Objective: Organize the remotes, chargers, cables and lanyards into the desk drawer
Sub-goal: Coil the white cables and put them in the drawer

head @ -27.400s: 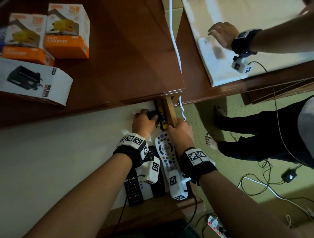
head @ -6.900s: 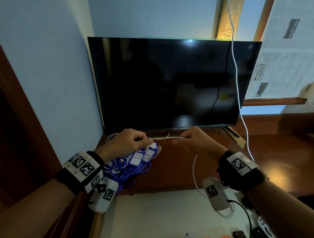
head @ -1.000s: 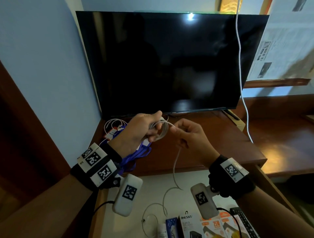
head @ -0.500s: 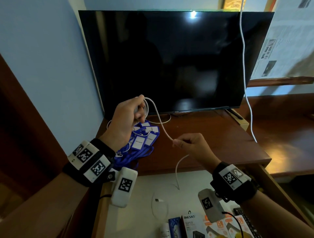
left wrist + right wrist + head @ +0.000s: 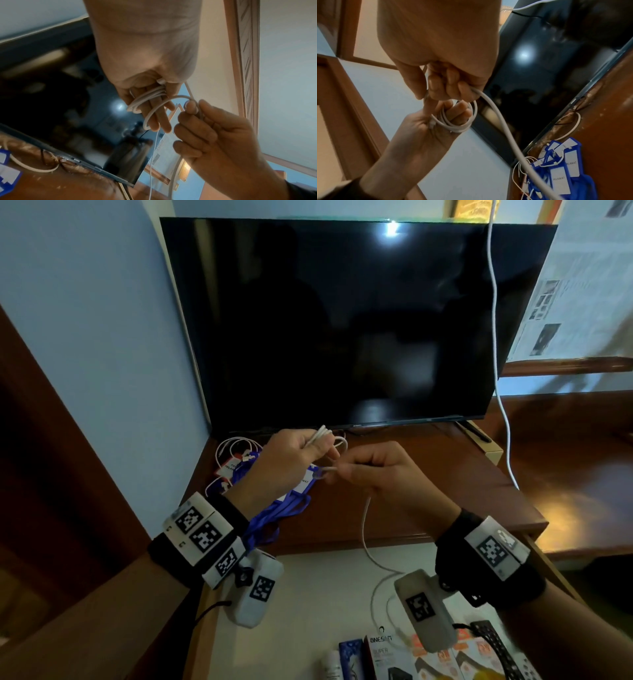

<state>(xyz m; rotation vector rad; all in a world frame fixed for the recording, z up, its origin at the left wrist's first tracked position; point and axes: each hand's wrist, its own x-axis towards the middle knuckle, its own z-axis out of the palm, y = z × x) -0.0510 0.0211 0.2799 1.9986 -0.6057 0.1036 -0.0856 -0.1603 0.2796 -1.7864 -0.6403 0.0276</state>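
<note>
A white cable (image 5: 366, 529) is wound in several loops (image 5: 147, 100) around the fingers of my left hand (image 5: 291, 460), held above the wooden desk top (image 5: 428, 494). My right hand (image 5: 373, 470) pinches the same cable (image 5: 489, 102) right beside the coil. Its free tail hangs down into the open drawer (image 5: 308, 594). Under my left hand lies a heap of blue lanyards (image 5: 277, 511) with white name cards (image 5: 559, 180), plus thin white cords (image 5: 236, 446).
A large dark TV (image 5: 349, 320) stands at the back of the desk, with a white cord (image 5: 495, 313) hanging down its right side. In the drawer's front lie charger boxes (image 5: 390, 659), a black remote (image 5: 493, 645) and a small white bottle (image 5: 330, 666).
My left hand has come down from in front of the TV toward the right hand. One more turn of cable lies round its fingers, and the hanging tail is shorter.
</note>
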